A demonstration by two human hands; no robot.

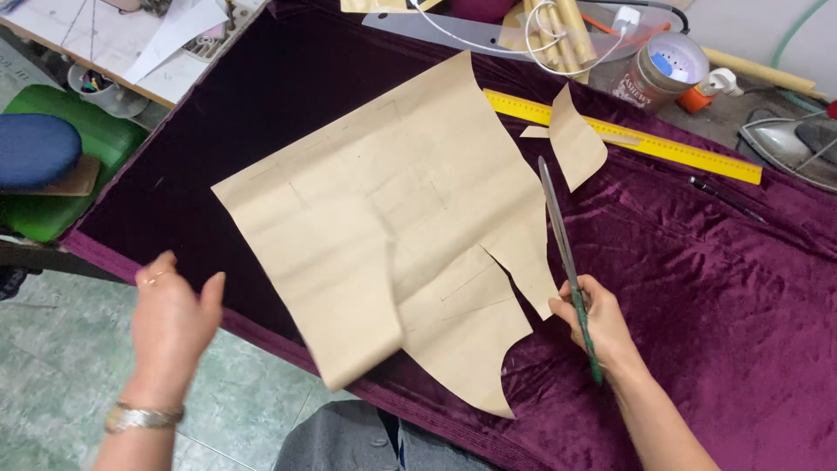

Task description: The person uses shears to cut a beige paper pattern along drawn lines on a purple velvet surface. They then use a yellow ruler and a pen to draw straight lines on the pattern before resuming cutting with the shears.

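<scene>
The right hand (597,321), at lower right of the frame, grips closed scissors (562,249) whose blades point up along the right edge of the paper pattern (392,227). The left hand (173,318), lower left, is open and holds nothing, just beside the pattern. The pattern lies on purple velvet (697,279); a yellow ruler (645,139) is above.

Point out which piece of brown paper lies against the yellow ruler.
The small brown paper scrap, its top overlapping the yellow ruler. The large pattern sheet lies left, clear of it.
</scene>
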